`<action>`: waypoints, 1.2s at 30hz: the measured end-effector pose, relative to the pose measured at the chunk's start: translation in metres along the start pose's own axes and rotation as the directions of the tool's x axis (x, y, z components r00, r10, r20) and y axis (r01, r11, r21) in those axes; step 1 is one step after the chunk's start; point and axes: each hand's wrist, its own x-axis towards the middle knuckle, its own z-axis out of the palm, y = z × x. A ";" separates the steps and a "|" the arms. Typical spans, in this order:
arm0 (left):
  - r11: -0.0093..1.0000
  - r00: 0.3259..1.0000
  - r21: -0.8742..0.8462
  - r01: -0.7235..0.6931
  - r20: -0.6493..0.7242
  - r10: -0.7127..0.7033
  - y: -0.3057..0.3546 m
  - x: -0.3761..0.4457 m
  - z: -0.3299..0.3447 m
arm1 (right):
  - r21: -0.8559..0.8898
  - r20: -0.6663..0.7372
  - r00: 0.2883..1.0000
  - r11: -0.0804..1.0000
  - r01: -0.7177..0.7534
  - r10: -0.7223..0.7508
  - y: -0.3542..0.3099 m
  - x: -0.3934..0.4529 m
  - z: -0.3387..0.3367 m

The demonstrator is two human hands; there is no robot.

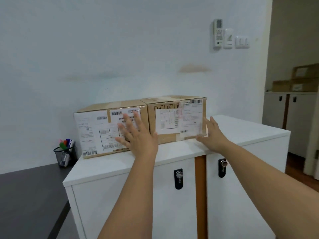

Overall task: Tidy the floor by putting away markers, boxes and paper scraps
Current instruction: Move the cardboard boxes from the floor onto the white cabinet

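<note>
Cardboard boxes (139,125) partly hidden behind blurred, spread-fingered left hand (138,135) and right hand (213,135).

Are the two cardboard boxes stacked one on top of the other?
No, the left box and right box sit side by side on the white cabinet.

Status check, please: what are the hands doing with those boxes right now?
Left hand open, fingers spread, in front of left box. Right hand open at right box corner. Both boxes side by side on white cabinet. Nothing in the way.
</note>
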 end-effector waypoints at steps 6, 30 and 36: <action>0.867 0.920 -0.316 -0.385 -0.059 0.387 0.081 -0.094 0.020 | 0.139 -0.383 0.912 0.985 -0.101 0.148 0.054 -0.069 -0.052; 0.911 -0.066 -0.408 -0.055 0.912 0.404 0.196 -0.516 0.247 | 0.523 -0.232 0.142 0.246 -0.816 0.962 0.389 -0.443 -0.134; 0.975 -0.193 -0.210 -0.068 0.962 0.193 0.168 -0.571 0.319 | 0.587 0.013 -0.058 -0.055 -0.808 0.998 0.462 -0.493 -0.062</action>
